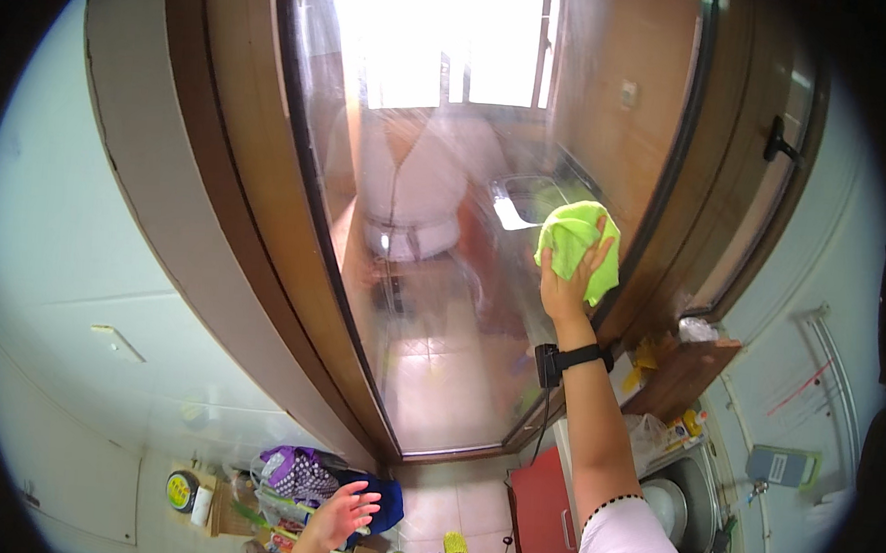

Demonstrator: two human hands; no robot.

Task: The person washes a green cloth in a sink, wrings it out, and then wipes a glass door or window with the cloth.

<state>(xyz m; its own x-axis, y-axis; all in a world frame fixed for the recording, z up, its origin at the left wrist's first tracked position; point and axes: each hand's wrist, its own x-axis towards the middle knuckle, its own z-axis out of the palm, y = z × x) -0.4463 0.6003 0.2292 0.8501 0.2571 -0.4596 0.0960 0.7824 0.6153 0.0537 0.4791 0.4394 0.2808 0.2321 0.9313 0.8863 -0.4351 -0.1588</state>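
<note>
With fingers spread over it, my right hand (572, 283) presses a lime-green cloth (584, 242) against the glass pane (440, 336) of a brown-framed door, near its right edge. A black band with a small box and a cable circles that wrist. Streaks and a reflection of a person in a light top show on the glass. Lower left, my left hand (342, 513) hangs in the air with its fingers apart and holds nothing, in front of bags on the floor.
Purple dotted bag (301, 475) and blue bag (382, 506) lie at lower left. A red cabinet (543, 514) and metal sink (701, 508) with a bowl (664, 510) stand at lower right. A wooden board (682, 375) and a black window handle (779, 142) are on the right.
</note>
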